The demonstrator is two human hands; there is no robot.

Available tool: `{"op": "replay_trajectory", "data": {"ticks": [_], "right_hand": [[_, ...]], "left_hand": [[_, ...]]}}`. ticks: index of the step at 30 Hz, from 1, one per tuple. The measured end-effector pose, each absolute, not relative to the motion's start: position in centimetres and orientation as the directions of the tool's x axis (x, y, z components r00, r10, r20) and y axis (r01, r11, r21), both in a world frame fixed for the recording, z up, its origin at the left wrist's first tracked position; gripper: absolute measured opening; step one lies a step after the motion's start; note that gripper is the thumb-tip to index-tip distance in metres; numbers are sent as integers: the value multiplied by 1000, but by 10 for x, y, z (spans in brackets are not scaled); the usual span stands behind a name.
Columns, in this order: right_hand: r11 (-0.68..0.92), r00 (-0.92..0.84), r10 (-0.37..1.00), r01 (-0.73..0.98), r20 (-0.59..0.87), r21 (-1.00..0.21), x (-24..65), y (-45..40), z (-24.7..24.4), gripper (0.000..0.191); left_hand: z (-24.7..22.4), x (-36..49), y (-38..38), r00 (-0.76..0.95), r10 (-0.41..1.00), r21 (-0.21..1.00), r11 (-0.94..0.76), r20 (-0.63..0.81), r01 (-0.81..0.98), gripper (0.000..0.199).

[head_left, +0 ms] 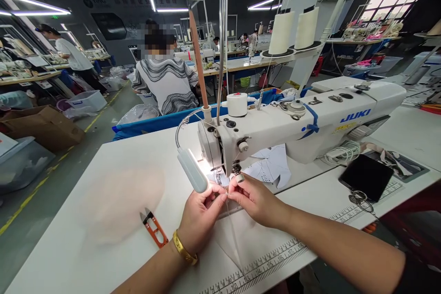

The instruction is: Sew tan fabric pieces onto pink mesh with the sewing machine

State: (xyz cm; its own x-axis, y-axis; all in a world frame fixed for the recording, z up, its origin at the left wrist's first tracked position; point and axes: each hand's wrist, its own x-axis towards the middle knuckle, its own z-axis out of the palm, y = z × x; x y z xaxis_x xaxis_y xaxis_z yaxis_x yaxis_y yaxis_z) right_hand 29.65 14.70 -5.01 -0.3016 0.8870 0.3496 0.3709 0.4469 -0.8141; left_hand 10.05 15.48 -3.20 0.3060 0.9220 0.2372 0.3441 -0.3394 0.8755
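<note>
Both hands meet in front of the needle area of a white sewing machine point(265, 121). My left hand point(203, 209), with a gold bangle at the wrist, pinches the edge of a thin, pale, sheer cloth point(231, 234). Fingertips of my right hand point(253, 197) close on the same edge, almost touching the left thumb. The cloth hangs down over the table's printed ruler and is hard to tell from the white top. A lit lamp point(193, 170) partly covers the view above my left fingers. Orange thread snips point(154, 228) lie left of my left wrist.
A blurred pale fabric pile point(120, 202) lies on the table's left. At right are a black phone point(367, 177), keys point(360, 197) and coiled cord point(342, 152). White paper pieces point(270, 165) lie behind the needle area. A person point(165, 78) sits beyond the table, facing away.
</note>
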Motion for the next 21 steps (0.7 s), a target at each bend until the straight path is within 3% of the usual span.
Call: {"op": "replay_trajectory", "data": {"ticks": [4,10,21], "right_hand": [[449,-300,886,369,353,-814,297,147,-49,11],[303,-272,938,348,214,-887,297,145,-46,13],[274,-247,948,319,200,-907,296,145,-41,13]], "left_hand": [[-34,99,156,324,910,861,-370,259,348,23],[-36,99,155,306,947,938,-192,100,289,26],[-36,101,154,261,965,966,-83,17,244,34]]}}
